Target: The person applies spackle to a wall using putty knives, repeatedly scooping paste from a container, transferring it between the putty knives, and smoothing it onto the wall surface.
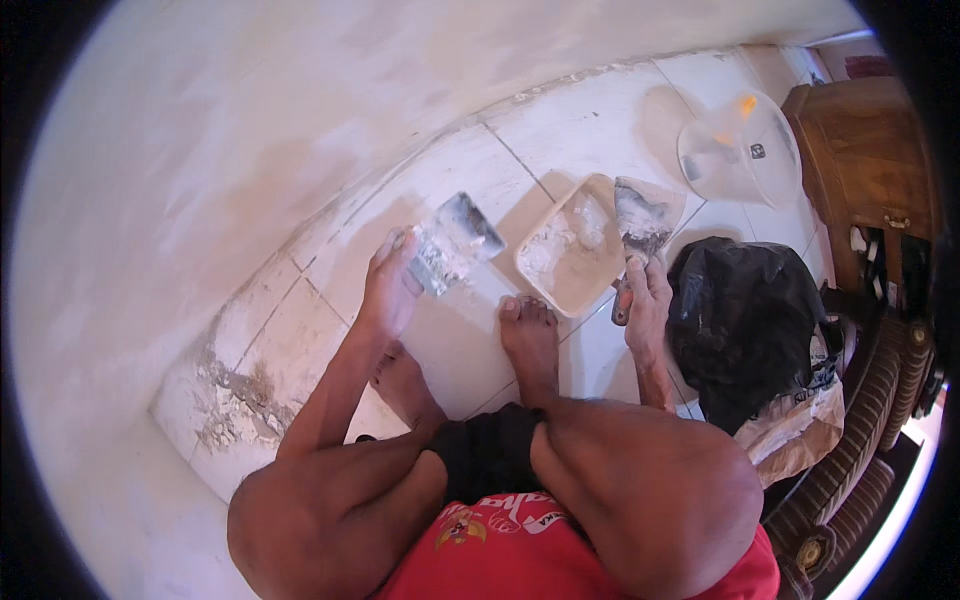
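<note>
My left hand (pixel 391 275) is closed around a wide metal filling knife (pixel 455 245), its blade streaked with white putty. It is raised over the tiles, left of the tub. My right hand (pixel 648 300) grips a putty knife (pixel 645 215) whose broad blade points away from me and is smeared with grey-white putty; part of its dark and orange handle shows below the fingers. Between the two tools a pale rectangular plastic tub (pixel 532 265) stands on the floor, with white putty and powder inside. The right blade is beside the tub's right rim, partly overlapping it in view.
A partly smoothed wall (pixel 250 130) rises at left and far side. Crumbled plaster (pixel 240 410) lies along its foot. A translucent round container (pixel 740 150) stands far right, near a wooden cabinet (pixel 865 150). A black plastic bag (pixel 740 330), a paper sack (pixel 800 430) and striped furniture (pixel 850 460) are at right.
</note>
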Tool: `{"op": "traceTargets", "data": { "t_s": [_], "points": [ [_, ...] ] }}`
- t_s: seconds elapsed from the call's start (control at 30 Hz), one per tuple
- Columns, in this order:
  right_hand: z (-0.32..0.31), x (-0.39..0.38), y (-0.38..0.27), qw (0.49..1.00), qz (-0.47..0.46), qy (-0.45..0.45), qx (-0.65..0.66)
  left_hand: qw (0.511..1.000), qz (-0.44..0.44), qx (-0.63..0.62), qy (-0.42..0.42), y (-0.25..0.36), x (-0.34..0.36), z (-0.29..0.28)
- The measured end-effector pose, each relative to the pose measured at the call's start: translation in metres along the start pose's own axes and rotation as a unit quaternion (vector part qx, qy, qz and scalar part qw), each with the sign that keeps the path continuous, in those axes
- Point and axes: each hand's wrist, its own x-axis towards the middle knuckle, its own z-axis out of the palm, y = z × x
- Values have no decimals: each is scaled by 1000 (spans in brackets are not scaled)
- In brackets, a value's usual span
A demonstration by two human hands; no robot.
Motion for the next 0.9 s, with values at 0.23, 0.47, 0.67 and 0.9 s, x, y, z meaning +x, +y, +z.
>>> {"op": "traceTargets", "data": {
  "t_s": [0.23, 0.47, 0.67, 0.9],
  "points": [
    [-5, 15, -34, 988, 34, -149, 21, 995, 44, -47, -70, -1, 50, 4],
    [23, 33, -100, 907, 41, -372, -195, 993, 6, -91, -81, -14, 67, -8],
    [74, 68, -62, 814, -152, -416, -377, 989, -17, -120, -89, -19, 72, -11],
    [95, 66, -49, 832, -130, -443, -308, 986, -30, -141, -78, -29, 63, -13]
  ]
}}
